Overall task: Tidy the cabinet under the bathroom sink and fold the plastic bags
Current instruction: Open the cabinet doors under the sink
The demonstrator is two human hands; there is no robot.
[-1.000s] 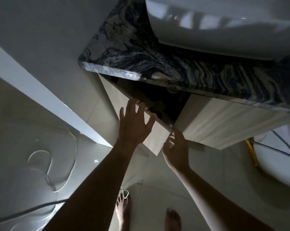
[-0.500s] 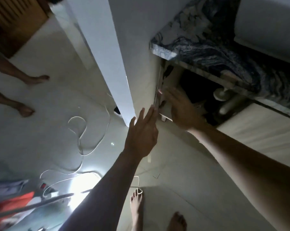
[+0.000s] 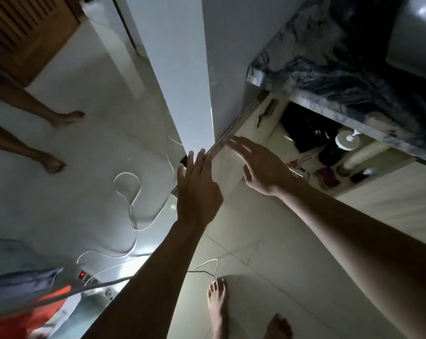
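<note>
The inside of the cabinet (image 3: 290,152) is mostly in shadow. A black heap (image 3: 304,133) at its back is too dark to identify, and the small red bits (image 3: 297,165) on its floor are too small to name. A white pump bottle (image 3: 347,140), a dark jar (image 3: 329,155) and a maroon packet (image 3: 328,177) can be made out. The marbled countertop (image 3: 341,69) hides the upper part of the opening. The basin (image 3: 415,33) is cut off at the 2 o'clock corner. At 8 o'clock a blue and orange cloth (image 3: 23,302) is blurred.

The cabinet sits at 3 o'clock from the frame's centre, under the countertop. Its left door (image 3: 227,172) is swung wide open toward the white wall (image 3: 182,69). The door's lit top edge runs from 1 o'clock down to 7 o'clock, with the hinge (image 3: 265,112) at the upper end and the free end pointing at the wearer's hands. The right door (image 3: 390,199) is closed.

The left hand (image 3: 198,189) is flat, its fingers straight and together, and it grasps nothing. Its fingertips (image 3: 201,155) are at the door's free end, though contact cannot be confirmed. The right hand (image 3: 260,165) is spread and released over the door's inner face. Its fingers are motion-blurred, so touch cannot be told.

A white cable (image 3: 128,192) loops on the floor at 9 o'clock, near a power strip (image 3: 84,275). Another person's bare legs (image 3: 48,140) enter from the left edge, cut off above the shin.
</note>
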